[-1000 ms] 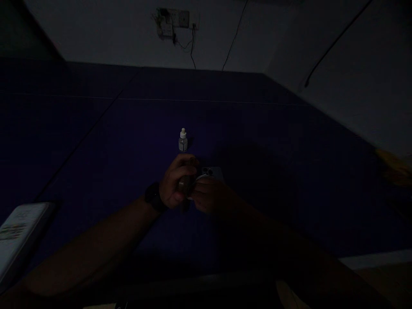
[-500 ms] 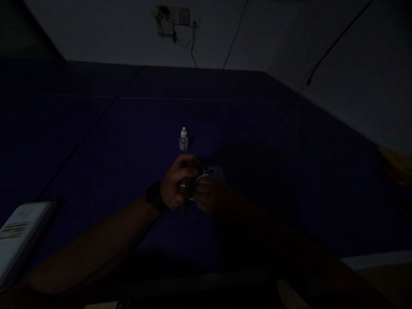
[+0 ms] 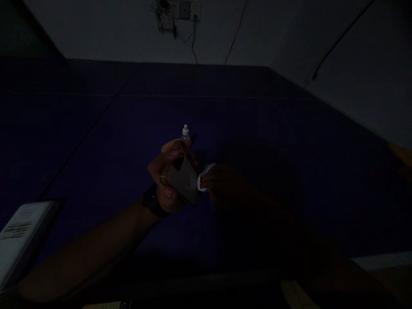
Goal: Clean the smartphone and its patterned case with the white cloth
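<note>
The scene is very dark. My left hand [image 3: 162, 180], with a dark watch on its wrist, is closed round a flat phone-like object [image 3: 183, 178] and holds it tilted up above the blue table [image 3: 96, 150]. My right hand [image 3: 222, 185] is closed on a small white cloth or tissue [image 3: 203, 177], which touches the object's right edge. A small white-capped dropper bottle [image 3: 185, 132] stands upright on the table just behind my left hand.
A white box or booklet [image 3: 19, 231] lies at the table's near left corner. On the far wall hang a socket [image 3: 175, 10] and dangling cables. A yellowish thing [image 3: 401, 155] shows at the right edge.
The phone-like object was lying low under both hands; my left hand has lifted and tilted it up, so its flat face shows. My right hand now holds the white cloth at its edge.
</note>
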### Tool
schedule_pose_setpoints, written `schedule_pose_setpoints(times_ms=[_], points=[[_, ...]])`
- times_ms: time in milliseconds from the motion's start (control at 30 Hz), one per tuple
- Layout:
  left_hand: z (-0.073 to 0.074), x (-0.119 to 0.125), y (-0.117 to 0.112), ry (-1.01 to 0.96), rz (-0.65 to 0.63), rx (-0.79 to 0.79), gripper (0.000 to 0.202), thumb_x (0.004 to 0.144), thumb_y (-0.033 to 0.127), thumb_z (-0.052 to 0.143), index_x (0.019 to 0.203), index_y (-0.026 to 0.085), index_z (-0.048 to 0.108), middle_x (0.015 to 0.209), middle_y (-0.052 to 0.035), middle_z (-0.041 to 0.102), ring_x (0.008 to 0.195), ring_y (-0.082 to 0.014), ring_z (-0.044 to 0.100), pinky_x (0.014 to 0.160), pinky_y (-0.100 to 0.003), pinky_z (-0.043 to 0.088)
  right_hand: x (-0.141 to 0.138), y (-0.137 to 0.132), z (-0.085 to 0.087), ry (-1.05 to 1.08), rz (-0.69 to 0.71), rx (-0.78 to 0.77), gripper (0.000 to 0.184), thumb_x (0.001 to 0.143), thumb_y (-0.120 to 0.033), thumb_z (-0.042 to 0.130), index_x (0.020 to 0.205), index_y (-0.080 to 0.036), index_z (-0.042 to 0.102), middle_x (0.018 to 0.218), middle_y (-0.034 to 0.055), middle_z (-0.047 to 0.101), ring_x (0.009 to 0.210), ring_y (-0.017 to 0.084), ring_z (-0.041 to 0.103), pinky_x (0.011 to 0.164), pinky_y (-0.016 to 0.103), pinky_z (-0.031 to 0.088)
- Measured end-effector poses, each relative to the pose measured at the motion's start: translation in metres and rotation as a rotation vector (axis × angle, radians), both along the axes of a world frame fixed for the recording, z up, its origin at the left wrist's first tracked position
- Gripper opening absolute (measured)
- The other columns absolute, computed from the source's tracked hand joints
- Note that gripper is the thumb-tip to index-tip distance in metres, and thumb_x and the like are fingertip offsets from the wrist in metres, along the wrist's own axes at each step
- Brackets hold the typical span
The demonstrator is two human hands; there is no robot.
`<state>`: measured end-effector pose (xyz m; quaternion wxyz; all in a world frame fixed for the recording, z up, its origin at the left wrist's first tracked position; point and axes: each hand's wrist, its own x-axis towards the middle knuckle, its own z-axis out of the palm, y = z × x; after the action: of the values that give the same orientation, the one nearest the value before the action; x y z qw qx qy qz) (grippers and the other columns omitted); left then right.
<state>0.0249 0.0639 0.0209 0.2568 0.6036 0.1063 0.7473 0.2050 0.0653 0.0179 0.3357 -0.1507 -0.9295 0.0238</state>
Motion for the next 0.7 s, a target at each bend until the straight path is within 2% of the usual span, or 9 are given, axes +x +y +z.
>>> schedule_pose_setpoints(times_ms=[100, 300, 433, 533, 600, 700], points=[[0.003, 0.001, -0.003, 0.021, 0.019, -0.001, 0.039, 0.095, 0.062, 0.039, 0.124, 0.038, 0.05, 0.123, -0.0039, 0.055, 0.078, -0.0158, 0.06, 0.064, -0.036, 0.054, -0.005, -0.004, 0.001, -0.046, 0.014, 0.04, 0.017, 0.094, -0.011, 0.05, 0.1, -0.019, 0.064, 0.099, 0.0061, 0.073, 0.097, 0.018, 0.066, 0.088, 0.036, 0.051], [-0.008, -0.003, 0.002, 0.119, 0.024, 0.057, 0.039, 0.096, 0.063, 0.035, 0.127, 0.041, 0.046, 0.123, -0.0035, 0.055, 0.077, -0.0156, 0.061, 0.061, -0.035, 0.054, -0.02, -0.019, 0.012, -0.39, 0.12, -0.089, 0.015, 0.089, -0.011, 0.054, 0.083, -0.018, 0.065, 0.083, 0.0016, 0.071, 0.076, 0.016, 0.062, 0.078, 0.032, 0.048], [-0.01, -0.004, 0.005, 0.072, -0.015, 0.133, 0.042, 0.097, 0.059, 0.038, 0.13, 0.036, 0.051, 0.125, -0.0066, 0.057, 0.079, -0.0173, 0.063, 0.062, -0.037, 0.055, -0.02, -0.016, 0.012, -0.356, -0.046, -0.094, 0.019, 0.086, -0.005, 0.052, 0.083, -0.016, 0.067, 0.089, 0.0064, 0.072, 0.082, 0.019, 0.062, 0.081, 0.035, 0.047], [-0.011, -0.004, 0.011, 0.072, -0.024, 0.111, 0.043, 0.097, 0.059, 0.038, 0.131, 0.036, 0.052, 0.124, -0.0065, 0.058, 0.079, -0.0167, 0.063, 0.062, -0.035, 0.055, -0.018, -0.017, 0.013, -0.369, 0.023, -0.193, 0.02, 0.086, -0.005, 0.053, 0.085, -0.017, 0.068, 0.092, 0.0061, 0.074, 0.084, 0.019, 0.062, 0.081, 0.035, 0.047], [-0.013, -0.003, 0.016, 0.066, 0.042, 0.116, 0.043, 0.096, 0.061, 0.039, 0.13, 0.037, 0.052, 0.121, -0.0043, 0.059, 0.076, -0.0153, 0.062, 0.062, -0.034, 0.054, -0.016, -0.02, 0.014, -0.312, 0.054, -0.298, 0.02, 0.087, -0.006, 0.053, 0.089, -0.017, 0.069, 0.093, 0.0053, 0.074, 0.085, 0.018, 0.063, 0.081, 0.035, 0.049], [-0.015, -0.003, 0.023, 0.015, 0.185, 0.123, 0.044, 0.094, 0.066, 0.04, 0.128, 0.04, 0.051, 0.119, -0.0021, 0.057, 0.078, -0.0148, 0.061, 0.063, -0.032, 0.052, -0.014, -0.025, 0.014, -0.081, -0.007, -0.433, 0.017, 0.089, -0.011, 0.055, 0.098, -0.017, 0.069, 0.101, 0.0062, 0.074, 0.094, 0.018, 0.065, 0.087, 0.034, 0.051]])
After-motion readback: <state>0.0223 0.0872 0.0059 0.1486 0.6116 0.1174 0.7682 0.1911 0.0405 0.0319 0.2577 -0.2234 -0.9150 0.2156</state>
